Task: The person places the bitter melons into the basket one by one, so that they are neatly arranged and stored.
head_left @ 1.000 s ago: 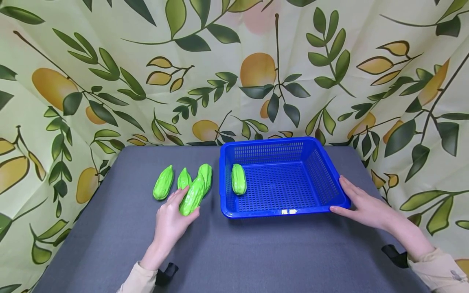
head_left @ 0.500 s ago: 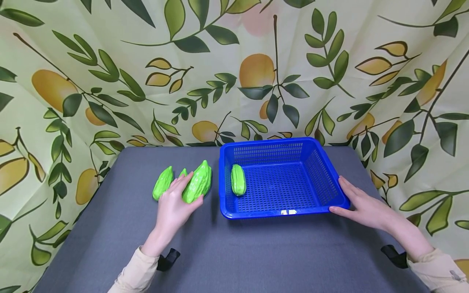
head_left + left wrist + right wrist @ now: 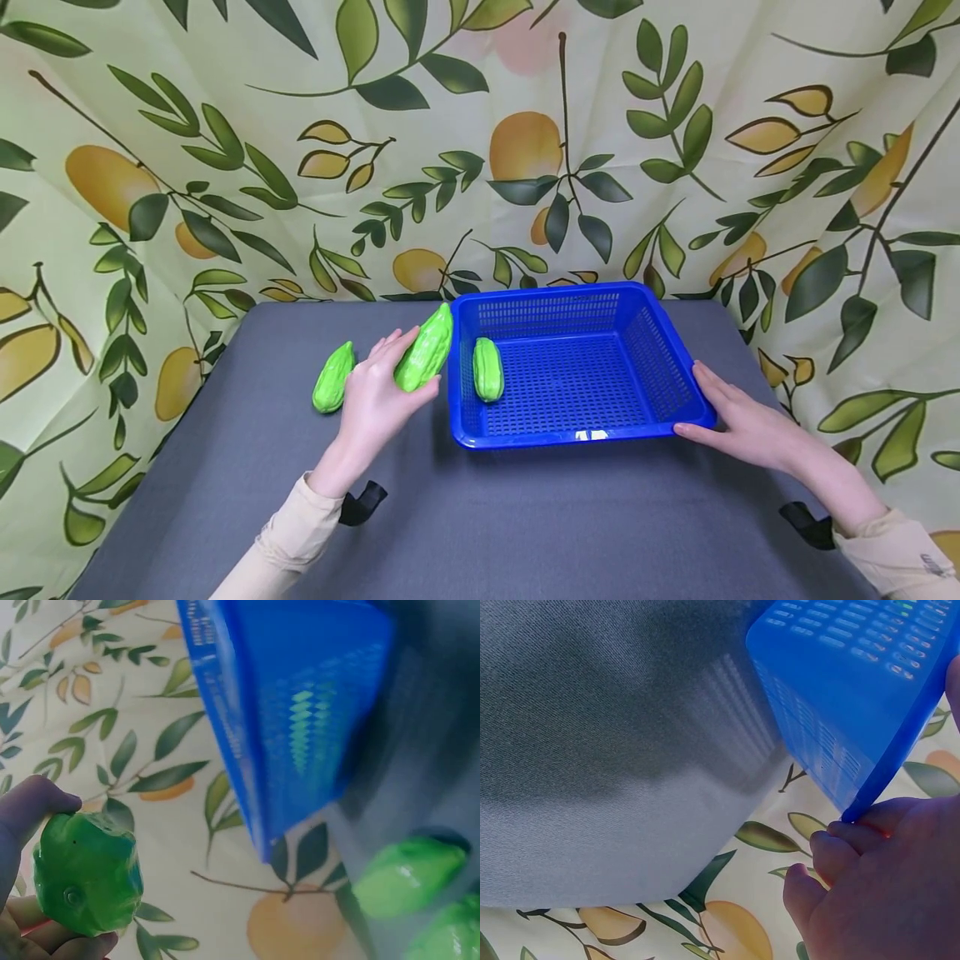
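My left hand (image 3: 375,398) grips a bright green bitter melon (image 3: 425,348) between thumb and fingers, tip pointing up beside the basket's left rim. In the left wrist view its rounded end shows in my fingers. One bitter melon (image 3: 333,379) lies on the table at left; behind the left hand the others are hidden in the head view, but the left wrist view shows a bitter melon (image 3: 409,876) on the table. The blue plastic basket (image 3: 577,433) has one bitter melon (image 3: 488,369) at its left side. My right hand (image 3: 750,425) holds the basket's front right corner by its rim.
A grey cloth-covered table (image 3: 570,525) carries everything. A curtain (image 3: 450,208) printed with leaves and fruit hangs close behind the table and along both sides. Dark straps (image 3: 363,503) hang at both wrists.
My left hand has lifted the bitter melon and carried it up and right, to the basket's left rim. The right hand and the basket have stayed in place.
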The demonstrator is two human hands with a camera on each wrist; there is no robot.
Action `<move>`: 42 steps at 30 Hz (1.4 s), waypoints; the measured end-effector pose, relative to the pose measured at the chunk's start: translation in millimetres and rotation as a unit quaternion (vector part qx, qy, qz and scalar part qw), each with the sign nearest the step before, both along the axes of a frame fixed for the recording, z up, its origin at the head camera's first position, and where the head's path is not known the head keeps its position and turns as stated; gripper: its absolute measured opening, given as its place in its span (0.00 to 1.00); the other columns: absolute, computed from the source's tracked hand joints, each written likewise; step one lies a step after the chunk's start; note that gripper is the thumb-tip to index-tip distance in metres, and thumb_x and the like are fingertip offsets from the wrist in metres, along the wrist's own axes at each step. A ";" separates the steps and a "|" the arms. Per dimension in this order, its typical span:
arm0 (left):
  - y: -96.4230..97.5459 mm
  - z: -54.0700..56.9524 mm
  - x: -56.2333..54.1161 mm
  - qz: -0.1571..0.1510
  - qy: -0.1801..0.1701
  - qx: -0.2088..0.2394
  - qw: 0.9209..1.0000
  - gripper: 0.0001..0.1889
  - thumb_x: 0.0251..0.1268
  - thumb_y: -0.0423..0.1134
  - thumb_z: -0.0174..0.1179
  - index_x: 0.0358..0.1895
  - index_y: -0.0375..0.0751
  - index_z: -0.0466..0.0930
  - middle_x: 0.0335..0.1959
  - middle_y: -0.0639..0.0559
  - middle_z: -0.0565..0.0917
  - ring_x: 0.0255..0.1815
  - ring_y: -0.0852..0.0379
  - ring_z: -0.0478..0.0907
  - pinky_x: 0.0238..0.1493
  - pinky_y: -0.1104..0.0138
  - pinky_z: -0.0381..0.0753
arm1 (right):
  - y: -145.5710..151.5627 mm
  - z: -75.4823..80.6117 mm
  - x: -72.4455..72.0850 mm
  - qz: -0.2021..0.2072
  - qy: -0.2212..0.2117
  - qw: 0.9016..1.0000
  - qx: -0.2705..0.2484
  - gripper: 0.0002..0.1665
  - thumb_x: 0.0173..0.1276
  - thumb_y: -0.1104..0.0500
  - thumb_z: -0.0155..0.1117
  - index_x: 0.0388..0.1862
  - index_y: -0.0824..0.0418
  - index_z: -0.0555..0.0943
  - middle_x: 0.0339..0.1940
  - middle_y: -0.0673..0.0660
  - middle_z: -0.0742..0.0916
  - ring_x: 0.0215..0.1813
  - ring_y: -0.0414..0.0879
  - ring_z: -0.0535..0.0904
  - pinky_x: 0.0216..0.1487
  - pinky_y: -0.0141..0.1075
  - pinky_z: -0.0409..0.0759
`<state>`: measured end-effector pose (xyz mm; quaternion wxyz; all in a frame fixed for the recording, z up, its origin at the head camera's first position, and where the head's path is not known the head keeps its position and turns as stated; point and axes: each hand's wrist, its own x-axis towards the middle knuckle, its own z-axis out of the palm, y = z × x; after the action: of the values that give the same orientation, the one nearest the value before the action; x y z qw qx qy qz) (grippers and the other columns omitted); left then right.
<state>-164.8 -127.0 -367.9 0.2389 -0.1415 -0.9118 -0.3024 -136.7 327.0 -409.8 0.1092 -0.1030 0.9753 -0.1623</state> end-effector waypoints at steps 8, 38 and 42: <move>22.7 13.6 -12.8 -0.017 -0.005 0.049 0.999 0.33 0.41 0.44 0.72 0.57 0.40 0.79 0.54 0.39 0.82 0.60 0.44 0.77 0.62 0.53 0.74 | 1.8 -0.6 0.3 0.002 0.003 1.000 -0.006 0.60 0.63 0.32 0.56 0.76 0.67 0.42 0.75 0.74 0.52 0.70 0.76 0.54 0.59 0.71 0.59; 74.1 32.3 -80.6 -0.041 -0.078 0.024 0.996 0.32 0.46 0.47 0.69 0.59 0.45 0.77 0.34 0.47 0.85 0.24 0.54 0.76 0.23 0.68 0.70 | 2.4 0.2 0.7 0.000 0.004 1.000 -0.006 0.61 0.63 0.32 0.56 0.76 0.67 0.41 0.75 0.74 0.52 0.70 0.75 0.54 0.60 0.71 0.59; 81.5 30.6 -85.5 -0.043 -0.098 0.027 0.994 0.33 0.46 0.48 0.69 0.60 0.45 0.76 0.25 0.48 0.83 0.20 0.55 0.71 0.19 0.69 0.66 | 2.5 -0.3 0.7 0.001 0.006 1.000 -0.009 0.61 0.63 0.32 0.56 0.76 0.67 0.41 0.75 0.74 0.52 0.70 0.75 0.54 0.60 0.71 0.59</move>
<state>-250.3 -45.5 -337.2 0.1391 -0.1442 -0.9155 -0.3490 -136.0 329.5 -410.1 0.1022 -0.1062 0.9744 -0.1699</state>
